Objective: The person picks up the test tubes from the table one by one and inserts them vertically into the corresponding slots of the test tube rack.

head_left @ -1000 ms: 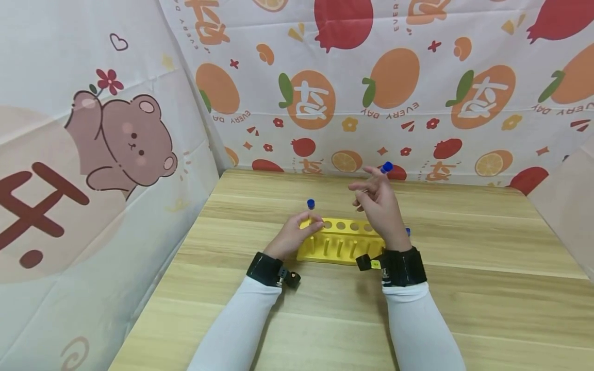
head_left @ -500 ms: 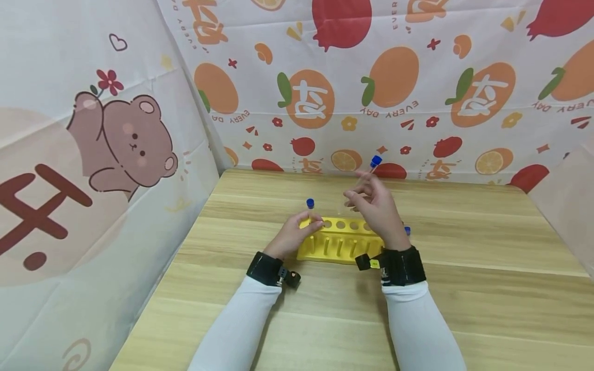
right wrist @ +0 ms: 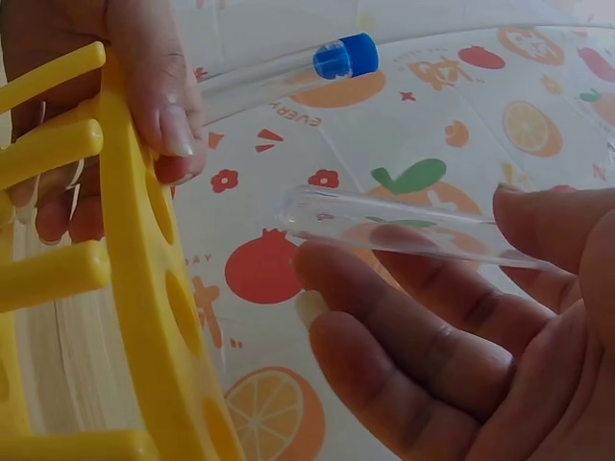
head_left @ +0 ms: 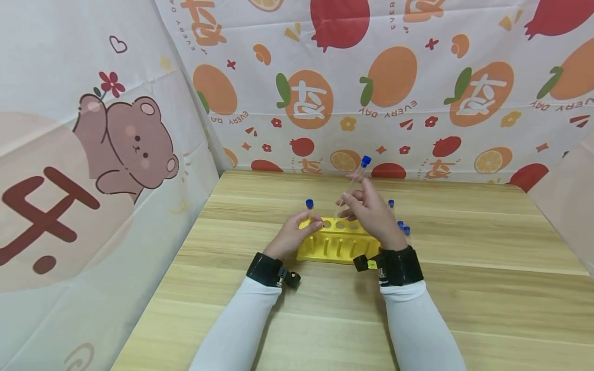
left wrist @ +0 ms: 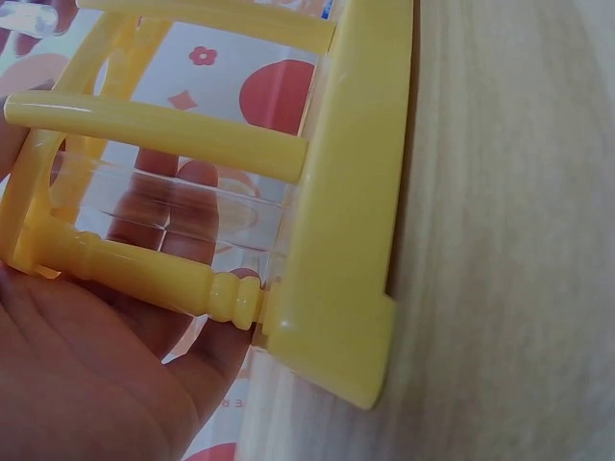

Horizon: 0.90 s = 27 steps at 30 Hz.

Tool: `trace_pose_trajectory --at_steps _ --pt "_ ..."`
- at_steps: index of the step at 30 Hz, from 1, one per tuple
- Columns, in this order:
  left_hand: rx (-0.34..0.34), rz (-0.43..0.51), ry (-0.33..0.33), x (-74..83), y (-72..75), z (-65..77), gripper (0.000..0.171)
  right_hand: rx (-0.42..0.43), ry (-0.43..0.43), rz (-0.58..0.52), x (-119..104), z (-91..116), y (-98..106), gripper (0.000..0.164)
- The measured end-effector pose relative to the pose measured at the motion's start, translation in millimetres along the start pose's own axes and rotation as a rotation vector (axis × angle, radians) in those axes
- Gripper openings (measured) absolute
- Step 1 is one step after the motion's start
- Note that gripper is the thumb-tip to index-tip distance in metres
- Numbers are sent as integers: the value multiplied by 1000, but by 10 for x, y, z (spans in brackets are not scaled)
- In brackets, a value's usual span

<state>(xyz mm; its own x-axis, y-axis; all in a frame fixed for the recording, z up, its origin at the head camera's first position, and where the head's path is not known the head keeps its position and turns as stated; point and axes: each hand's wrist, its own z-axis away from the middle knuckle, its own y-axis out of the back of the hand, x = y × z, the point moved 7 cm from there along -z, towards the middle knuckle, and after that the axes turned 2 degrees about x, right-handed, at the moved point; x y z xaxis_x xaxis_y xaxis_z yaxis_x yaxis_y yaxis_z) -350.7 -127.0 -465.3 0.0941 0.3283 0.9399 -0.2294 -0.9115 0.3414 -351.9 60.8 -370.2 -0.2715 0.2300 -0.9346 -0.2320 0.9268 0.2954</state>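
My left hand (head_left: pixel 293 234) grips the left end of a yellow test tube rack (head_left: pixel 341 250). In the left wrist view its fingers (left wrist: pixel 192 197) reach behind the turned end post. A clear test tube (right wrist: pixel 259 91) with a blue cap (head_left: pixel 309 204) stands in the rack's leftmost hole. Pinched in my right hand (head_left: pixel 373 214) is another clear test tube (right wrist: pixel 384 219), tilted, with its blue cap (head_left: pixel 366 161) up and to the right. Its rounded lower end is close over the rack's top, near the holes left of the middle.
Several more blue caps (head_left: pixel 407 230) show just right of the rack, partly behind my right hand. The wooden table (head_left: pixel 487 268) ends at a fruit-print cloth (head_left: pixel 482 98) behind and a bear-print cloth (head_left: pixel 134 139) on the left.
My right hand has moved left, and the tube's lower end has come to the rack's top. Blue caps at the right have come into view. My left hand stays on the rack.
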Motion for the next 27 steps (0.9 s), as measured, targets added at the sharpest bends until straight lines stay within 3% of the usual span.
trace_pose_trajectory --at_steps 13,27 --pt "-4 22 13 15 3 23 27 -77 -1 47 13 -15 -125 45" --pt "-15 59 21 6 -8 12 30 -101 35 109 3 18 -177 35"
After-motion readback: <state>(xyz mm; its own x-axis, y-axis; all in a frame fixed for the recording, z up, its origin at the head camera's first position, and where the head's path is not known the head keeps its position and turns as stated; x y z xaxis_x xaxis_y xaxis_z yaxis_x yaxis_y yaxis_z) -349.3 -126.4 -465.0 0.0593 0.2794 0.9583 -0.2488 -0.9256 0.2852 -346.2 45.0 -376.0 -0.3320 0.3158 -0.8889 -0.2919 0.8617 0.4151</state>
